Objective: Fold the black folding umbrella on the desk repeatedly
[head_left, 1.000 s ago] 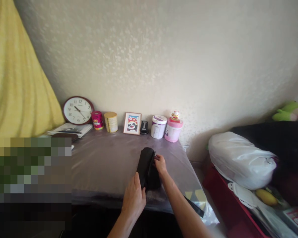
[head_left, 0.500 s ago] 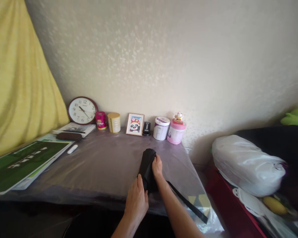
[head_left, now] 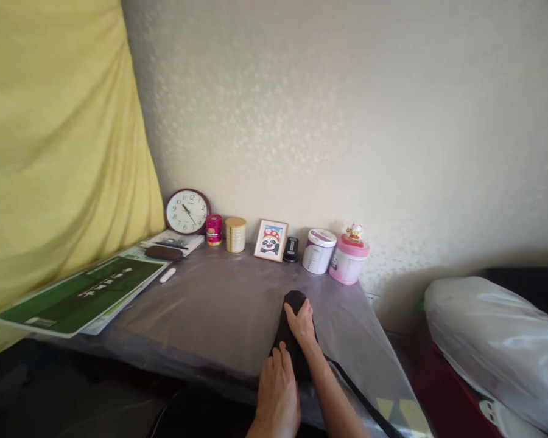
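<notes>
A long black fabric item point(head_left: 282, 333) rests on the table near its front edge; I cannot make out its exact kind. My right hand point(head_left: 303, 325) grips its far part from above, thumb on the left and fingers curled over the right side. Lower down, my left hand point(head_left: 278, 386) presses on the near left part, fingers close together. Both hands and the right forearm hide much of the item. A black strap point(head_left: 361, 394) trails from it toward the table's near right corner.
Along the wall stand a clock point(head_left: 187, 211), a pink can point(head_left: 214, 230), a yellow can point(head_left: 235, 235), a framed panda picture point(head_left: 271, 241), a white tub point(head_left: 319, 251) and a pink tub point(head_left: 348, 261). A green board point(head_left: 82, 295) lies left. White plastic bag point(head_left: 493, 340) sits right.
The view has swung right-to-left, so the scene sits further right. My right hand has shifted from the item's right side to over its top; my left hand now lies flatter on it.
</notes>
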`<action>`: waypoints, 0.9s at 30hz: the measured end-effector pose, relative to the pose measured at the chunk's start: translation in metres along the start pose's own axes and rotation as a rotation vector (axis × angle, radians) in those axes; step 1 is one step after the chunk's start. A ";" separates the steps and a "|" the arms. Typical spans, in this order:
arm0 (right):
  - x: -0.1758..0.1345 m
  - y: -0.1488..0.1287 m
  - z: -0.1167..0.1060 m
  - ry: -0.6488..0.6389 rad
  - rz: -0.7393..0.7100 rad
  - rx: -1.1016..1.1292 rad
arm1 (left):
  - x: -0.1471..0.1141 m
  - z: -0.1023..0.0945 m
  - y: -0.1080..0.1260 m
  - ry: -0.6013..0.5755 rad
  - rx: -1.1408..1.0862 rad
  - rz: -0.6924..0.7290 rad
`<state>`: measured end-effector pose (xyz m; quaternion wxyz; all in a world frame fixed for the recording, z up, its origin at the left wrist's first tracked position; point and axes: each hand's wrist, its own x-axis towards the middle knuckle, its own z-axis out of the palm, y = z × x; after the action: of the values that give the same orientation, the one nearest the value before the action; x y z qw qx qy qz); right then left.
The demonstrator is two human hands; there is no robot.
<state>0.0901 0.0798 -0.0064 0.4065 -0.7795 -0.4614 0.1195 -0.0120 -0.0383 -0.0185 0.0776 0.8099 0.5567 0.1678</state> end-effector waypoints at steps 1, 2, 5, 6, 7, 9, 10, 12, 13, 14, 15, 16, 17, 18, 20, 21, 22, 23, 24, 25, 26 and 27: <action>-0.003 -0.001 -0.002 -0.017 0.010 -0.031 | -0.002 0.003 0.000 0.002 -0.013 0.002; -0.006 -0.003 -0.004 -0.039 0.021 -0.068 | -0.003 0.005 -0.001 -0.002 -0.032 0.005; -0.014 -0.011 -0.008 -0.099 0.044 -0.176 | -0.004 0.008 -0.007 -0.053 -0.109 0.004; -0.015 -0.013 -0.009 -0.111 0.049 -0.203 | -0.003 0.007 -0.009 -0.086 -0.138 0.007; -0.017 -0.016 -0.009 -0.119 0.052 -0.228 | -0.003 0.005 -0.012 -0.118 -0.164 0.009; -0.018 -0.020 -0.010 -0.127 0.046 -0.264 | -0.002 -0.001 -0.017 -0.174 -0.206 0.021; -0.018 -0.021 -0.010 -0.129 0.042 -0.275 | -0.001 -0.004 -0.019 -0.194 -0.222 0.030; -0.019 -0.023 -0.011 -0.135 0.037 -0.293 | -0.002 -0.009 -0.023 -0.207 -0.244 0.033; -0.020 -0.024 -0.011 -0.143 0.041 -0.300 | -0.002 -0.009 -0.023 -0.207 -0.249 0.030; -0.021 -0.026 -0.012 -0.151 0.047 -0.305 | -0.003 -0.009 -0.024 -0.206 -0.249 0.024; -0.022 -0.027 -0.013 -0.159 0.054 -0.311 | -0.004 -0.008 -0.023 -0.207 -0.244 0.020; -0.023 -0.028 -0.013 -0.168 0.060 -0.318 | -0.005 -0.007 -0.022 -0.213 -0.235 0.017; -0.024 -0.030 -0.014 -0.176 0.064 -0.325 | -0.005 -0.005 -0.020 -0.218 -0.225 0.016; -0.025 -0.031 -0.015 -0.183 0.066 -0.334 | -0.006 -0.003 -0.019 -0.218 -0.218 0.015; -0.027 -0.033 -0.016 -0.194 0.066 -0.346 | -0.006 -0.002 -0.016 -0.201 -0.215 0.005; -0.028 -0.034 -0.017 -0.199 0.066 -0.348 | -0.006 -0.003 -0.015 -0.192 -0.218 -0.003; -0.029 -0.035 -0.017 -0.201 0.065 -0.349 | -0.007 -0.005 -0.014 -0.191 -0.224 -0.009; -0.029 -0.035 -0.017 -0.201 0.064 -0.350 | -0.007 -0.009 -0.014 -0.198 -0.233 -0.011; -0.029 -0.035 -0.017 -0.198 0.061 -0.351 | -0.007 -0.013 -0.015 -0.213 -0.243 -0.006; -0.029 -0.034 -0.016 -0.191 0.057 -0.350 | -0.007 -0.018 -0.016 -0.230 -0.255 0.004; -0.029 -0.033 -0.016 -0.181 0.051 -0.346 | -0.007 -0.023 -0.017 -0.244 -0.273 0.017; -0.029 -0.032 -0.015 -0.170 0.044 -0.338 | -0.008 -0.028 -0.020 -0.252 -0.298 0.032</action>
<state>0.0631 0.0561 0.0212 0.2269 -0.8336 -0.4904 0.1144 -0.0418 -0.0402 -0.0002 0.2631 0.8129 0.4984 0.1467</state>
